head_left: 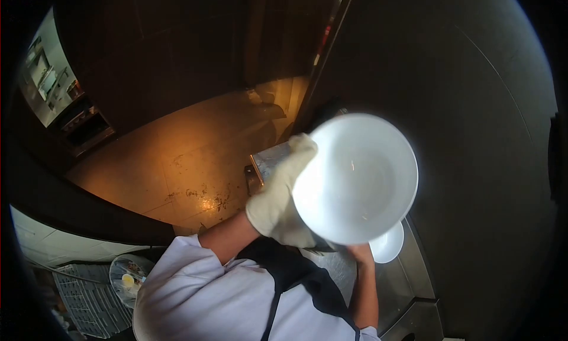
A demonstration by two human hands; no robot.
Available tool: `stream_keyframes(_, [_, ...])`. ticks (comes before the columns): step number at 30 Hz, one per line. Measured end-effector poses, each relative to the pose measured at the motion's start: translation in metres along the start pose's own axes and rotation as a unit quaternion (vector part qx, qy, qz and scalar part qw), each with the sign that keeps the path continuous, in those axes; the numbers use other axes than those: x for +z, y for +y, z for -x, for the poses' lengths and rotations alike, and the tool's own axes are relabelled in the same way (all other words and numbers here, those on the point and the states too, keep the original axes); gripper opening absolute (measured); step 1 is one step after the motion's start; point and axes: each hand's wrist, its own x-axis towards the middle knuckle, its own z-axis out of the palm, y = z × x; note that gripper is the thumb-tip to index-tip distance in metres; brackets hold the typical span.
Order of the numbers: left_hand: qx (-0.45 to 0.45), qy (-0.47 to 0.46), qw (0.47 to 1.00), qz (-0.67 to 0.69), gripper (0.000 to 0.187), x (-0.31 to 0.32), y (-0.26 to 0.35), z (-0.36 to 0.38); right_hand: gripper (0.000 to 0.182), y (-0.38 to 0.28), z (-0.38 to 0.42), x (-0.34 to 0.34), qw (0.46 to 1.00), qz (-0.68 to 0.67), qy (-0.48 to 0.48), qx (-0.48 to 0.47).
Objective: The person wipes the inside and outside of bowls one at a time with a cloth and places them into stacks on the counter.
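Observation:
A large white bowl (361, 175) fills the middle of the head view, its inside facing me. My left hand (284, 190), in a cream-coloured glove, grips the bowl's left rim, with the thumb near the upper edge. Below the bowl, my right hand (360, 252) is mostly hidden behind its lower rim; only the wrist side shows, so its fingers cannot be made out. Just right of that wrist, a smaller-looking white bowl (389, 246) rests on the metal counter (393, 282), partly covered by the large one.
A dark wall panel (473, 134) rises close on the right. Wet-looking tiled floor (154, 163) lies to the left. A grey plastic rack (89, 302) and a clear bag-lined container (127, 276) stand at lower left. A metal corner (266, 160) juts out behind my left hand.

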Motion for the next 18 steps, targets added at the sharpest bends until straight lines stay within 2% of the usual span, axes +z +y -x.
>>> stream_keyframes(2, [0.111,0.044,0.966,-0.229,0.02,0.032,0.02,0.014,0.046,-0.046,0.007,0.022,0.968,0.208,-0.142,0.009])
stream_keyframes(4, [0.253,0.035,0.908,-0.331,0.027,0.028,0.049,0.013,0.041,-0.021,0.014,0.015,0.954,0.241,-0.147,0.103])
stream_keyframes(5, [0.278,0.043,0.904,-0.323,0.028,0.029,0.066,0.013,0.038,-0.006,0.02,0.011,0.943,0.257,-0.151,0.15])
stream_keyframes(8, [0.334,0.053,0.894,-0.292,0.031,0.048,0.082,0.027,0.037,0.028,0.04,-0.013,0.948,0.244,-0.128,0.156])
stream_keyframes(10, [0.35,0.047,0.885,-0.302,0.032,0.051,0.085,0.029,0.029,0.008,0.049,-0.023,0.976,0.177,-0.09,0.09])
stream_keyframes(12, [0.348,0.041,0.88,-0.32,0.035,0.044,0.077,0.025,0.025,-0.053,0.048,-0.029,0.992,0.096,-0.086,0.011])
stream_keyframes(13, [0.34,0.038,0.88,-0.329,0.036,0.039,0.068,0.021,0.035,-0.086,0.046,-0.025,0.995,0.027,-0.069,-0.069])
stream_keyframes(14, [0.329,0.032,0.88,-0.34,0.037,0.033,0.054,0.019,0.057,-0.1,0.035,-0.029,0.981,-0.01,-0.084,-0.175])
stream_keyframes(15, [0.317,0.028,0.88,-0.352,0.038,0.026,0.039,0.017,0.069,-0.122,0.025,-0.011,0.965,-0.155,-0.083,-0.193])
stream_keyframes(16, [0.303,0.024,0.88,-0.364,0.039,0.02,0.023,0.015,0.084,-0.144,0.016,0.007,0.927,-0.293,-0.088,-0.215])
stream_keyframes(17, [0.291,0.02,0.879,-0.378,0.041,0.012,0.007,0.014,0.073,-0.145,-0.007,0.005,0.926,-0.267,-0.174,-0.203])
stream_keyframes(18, [0.279,0.015,0.878,-0.389,0.042,0.004,-0.008,0.013,0.059,-0.149,-0.022,0.018,0.958,-0.196,-0.138,-0.16])
